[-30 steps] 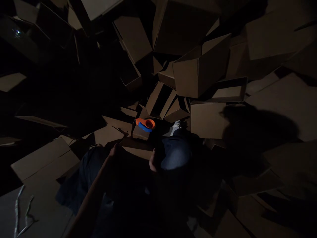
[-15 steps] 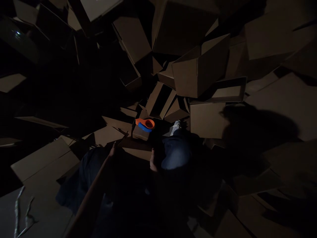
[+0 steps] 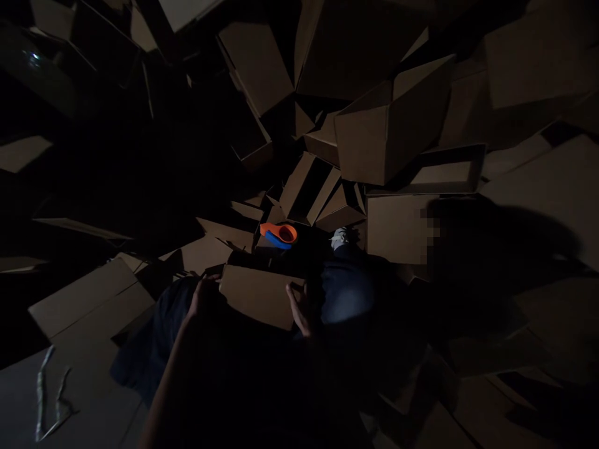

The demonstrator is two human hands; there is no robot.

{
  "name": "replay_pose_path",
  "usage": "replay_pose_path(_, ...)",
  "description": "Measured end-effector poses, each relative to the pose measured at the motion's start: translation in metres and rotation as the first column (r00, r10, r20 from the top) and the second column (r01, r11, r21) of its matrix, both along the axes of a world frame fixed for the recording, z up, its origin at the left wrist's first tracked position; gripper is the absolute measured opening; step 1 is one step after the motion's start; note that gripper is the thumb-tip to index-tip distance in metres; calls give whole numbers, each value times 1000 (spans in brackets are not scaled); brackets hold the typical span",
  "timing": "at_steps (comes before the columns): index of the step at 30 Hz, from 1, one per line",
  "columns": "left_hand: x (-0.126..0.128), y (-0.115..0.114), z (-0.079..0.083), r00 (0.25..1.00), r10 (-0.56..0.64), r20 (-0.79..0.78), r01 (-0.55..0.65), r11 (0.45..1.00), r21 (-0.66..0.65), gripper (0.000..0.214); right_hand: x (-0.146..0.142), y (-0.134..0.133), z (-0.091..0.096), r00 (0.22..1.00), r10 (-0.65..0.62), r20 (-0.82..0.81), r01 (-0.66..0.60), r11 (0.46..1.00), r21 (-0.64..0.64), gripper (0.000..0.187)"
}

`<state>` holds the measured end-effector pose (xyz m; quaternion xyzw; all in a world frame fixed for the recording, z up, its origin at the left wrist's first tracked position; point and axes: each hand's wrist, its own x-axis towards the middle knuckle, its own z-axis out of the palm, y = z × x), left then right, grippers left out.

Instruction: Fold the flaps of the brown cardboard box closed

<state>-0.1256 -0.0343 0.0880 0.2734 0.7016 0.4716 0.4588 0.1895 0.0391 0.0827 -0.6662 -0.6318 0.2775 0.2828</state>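
The scene is very dark. A brown cardboard box [image 3: 259,294] lies across my lap, and both hands hold it. My left hand [image 3: 202,298] grips its left edge and my right hand [image 3: 298,307] grips its right edge. Just beyond the box, an orange and blue tape dispenser [image 3: 279,235] rests on a piece of cardboard. My legs in dark trousers stretch forward, with a pale shoe [image 3: 340,237] at the far end.
Heaps of cardboard boxes surround me, with an open box [image 3: 388,128] high at the right and flattened sheets [image 3: 88,296] at the left. Strips of tape [image 3: 47,405] lie on a sheet at the lower left. A dark shadow covers the right side.
The box has been lifted and tilted toward me, so its face now shows. Both hands have closed on its edges. The view shifted slightly.
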Motion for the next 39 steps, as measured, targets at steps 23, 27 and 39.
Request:
replay_pose_path(23,18,4,-21,983,-186,-12,182,972,-148,74,0,6,2,993,117,-9,-117,993,-14,45)
replay_pose_path(27,24,4,-18,986,-161,-40,152,972,-178,71,-2,5,-12,997,47,66,-51,997,65,56)
replay_pose_path(39,9,10,-60,993,-63,-97,39,971,-234,55,-13,8,-30,990,128,57,-128,992,7,53)
